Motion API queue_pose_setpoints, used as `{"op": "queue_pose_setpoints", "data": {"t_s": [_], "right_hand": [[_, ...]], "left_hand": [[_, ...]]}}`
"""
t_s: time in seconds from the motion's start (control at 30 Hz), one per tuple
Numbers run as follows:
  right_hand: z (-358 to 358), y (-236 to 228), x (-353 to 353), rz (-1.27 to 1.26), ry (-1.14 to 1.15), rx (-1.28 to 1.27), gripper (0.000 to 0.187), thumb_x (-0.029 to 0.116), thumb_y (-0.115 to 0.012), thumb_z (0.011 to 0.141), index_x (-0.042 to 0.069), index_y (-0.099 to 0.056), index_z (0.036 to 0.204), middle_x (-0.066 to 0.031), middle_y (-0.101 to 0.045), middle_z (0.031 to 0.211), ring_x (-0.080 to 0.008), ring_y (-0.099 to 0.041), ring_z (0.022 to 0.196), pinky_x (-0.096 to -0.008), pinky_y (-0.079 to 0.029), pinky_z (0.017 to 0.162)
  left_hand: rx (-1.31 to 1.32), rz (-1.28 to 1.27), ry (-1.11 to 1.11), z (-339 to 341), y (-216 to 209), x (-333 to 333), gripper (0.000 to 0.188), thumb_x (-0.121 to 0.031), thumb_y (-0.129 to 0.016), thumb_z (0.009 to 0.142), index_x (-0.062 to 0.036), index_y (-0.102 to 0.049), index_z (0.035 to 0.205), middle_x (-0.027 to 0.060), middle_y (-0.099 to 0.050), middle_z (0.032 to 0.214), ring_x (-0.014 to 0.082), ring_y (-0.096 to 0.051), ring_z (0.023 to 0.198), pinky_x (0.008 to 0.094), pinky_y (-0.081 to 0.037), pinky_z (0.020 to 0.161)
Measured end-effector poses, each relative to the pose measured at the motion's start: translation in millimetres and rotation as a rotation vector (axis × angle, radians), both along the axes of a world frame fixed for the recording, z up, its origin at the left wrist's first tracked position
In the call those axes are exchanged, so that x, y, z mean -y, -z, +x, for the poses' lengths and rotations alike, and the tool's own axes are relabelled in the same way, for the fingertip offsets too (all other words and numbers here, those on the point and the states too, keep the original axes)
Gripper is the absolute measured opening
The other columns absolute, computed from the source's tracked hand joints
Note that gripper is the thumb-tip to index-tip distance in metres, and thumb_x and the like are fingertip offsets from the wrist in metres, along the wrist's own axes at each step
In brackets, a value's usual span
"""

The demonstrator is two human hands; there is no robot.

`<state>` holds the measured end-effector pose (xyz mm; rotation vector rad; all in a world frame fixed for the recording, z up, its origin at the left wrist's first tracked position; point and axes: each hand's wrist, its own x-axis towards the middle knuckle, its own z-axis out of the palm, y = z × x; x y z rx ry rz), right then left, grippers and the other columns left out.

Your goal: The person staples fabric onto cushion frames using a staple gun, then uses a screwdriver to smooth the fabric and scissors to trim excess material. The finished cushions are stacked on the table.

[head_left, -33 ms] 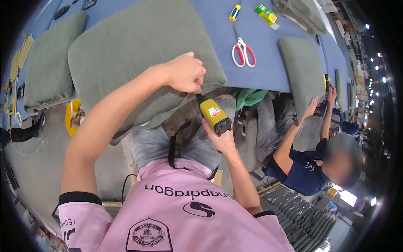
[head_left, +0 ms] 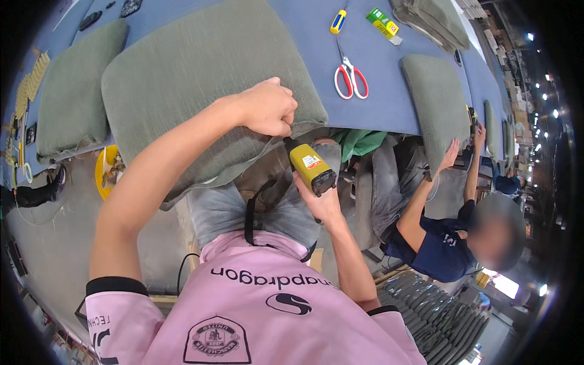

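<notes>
Left hand curled into a fist at the cushion's near right corner (whether it pinches the edge, I can't tell), I grip the tool with my right hand. Its top looks covered; the near flap, hanging loose, seems unfinished. Both hands sit nearly as in the earlier frame.

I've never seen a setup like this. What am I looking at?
No robot here: a person works bare-handed, filmed by a fisheye camera on their head, looking down, so straight edges bend. The right hand holds a yellow tool, its nose at the edge of a large grey cushion. The left hand curls there; whether it pinches fabric is hidden. On the blue surface lie red-handled scissors, a slim tool with a yellow handle, and a green box. At right, a co-worker touches another cushion.
</notes>
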<state>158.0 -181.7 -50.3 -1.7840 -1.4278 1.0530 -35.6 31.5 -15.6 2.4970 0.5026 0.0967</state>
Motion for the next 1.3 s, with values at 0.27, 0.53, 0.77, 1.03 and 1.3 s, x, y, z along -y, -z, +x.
{"op": "queue_pose_setpoints", "data": {"t_s": [0.27, 0.53, 0.77, 1.03, 1.3], "right_hand": [[6, -10, 0, 0.008, 0.035, -0.063, 0.024, 0.018, -0.081, 0.093, -0.005, -0.076, 0.098, -0.0195, -0.077, 0.082, -0.0311, -0.075, 0.071, -0.0409, -0.056, 0.069], [-6, -17, 1, 0.073, -0.007, -0.035, 0.021, 0.015, -0.081, 0.091, -0.005, -0.075, 0.094, -0.0193, -0.075, 0.079, -0.0335, -0.073, 0.067, -0.0408, -0.055, 0.067], [-6, 0, 2, 0.032, -0.006, -0.020, 0.019, 0.013, -0.081, 0.091, -0.004, -0.074, 0.093, -0.0184, -0.074, 0.078, -0.0323, -0.073, 0.070, -0.0412, -0.055, 0.069], [14, -36, 10, 0.104, -0.034, 0.044, 0.039, 0.012, -0.083, 0.089, -0.001, -0.073, 0.124, -0.0230, -0.079, 0.103, -0.0375, -0.079, 0.098, -0.0390, -0.060, 0.085], [19, -36, 4, 0.160, -0.039, 0.021, 0.031, 0.010, -0.084, 0.086, -0.004, -0.074, 0.112, -0.0206, -0.079, 0.094, -0.0356, -0.079, 0.088, -0.0379, -0.059, 0.078]], "left_hand": [[-0.220, 0.227, 0.036, 21, -6, 5, 0.029, -0.035, -0.073, 0.082, -0.0089, -0.074, 0.068, 0.0060, -0.066, 0.082, 0.0283, -0.061, 0.092, 0.0457, -0.043, 0.085], [0.071, -0.108, 0.023, -3, 9, -8, 0.028, -0.031, -0.073, 0.085, -0.0080, -0.074, 0.070, 0.0037, -0.053, 0.074, 0.0264, -0.058, 0.087, 0.0435, -0.040, 0.091], [0.126, 0.004, -0.020, 0, 20, -6, 0.029, -0.034, -0.075, 0.087, -0.0084, -0.076, 0.073, 0.0045, -0.056, 0.074, 0.0276, -0.060, 0.087, 0.0437, -0.042, 0.089], [0.069, 0.146, -0.171, 20, 9, -20, 0.032, -0.038, -0.075, 0.088, -0.0092, -0.077, 0.074, 0.0072, -0.067, 0.078, 0.0303, -0.065, 0.087, 0.0449, -0.045, 0.087], [-0.125, 0.170, -0.017, 1, -9, 8, 0.040, -0.036, -0.073, 0.091, -0.0085, -0.067, 0.062, 0.0051, -0.060, 0.072, 0.0259, -0.060, 0.090, 0.0453, -0.041, 0.088]]}}
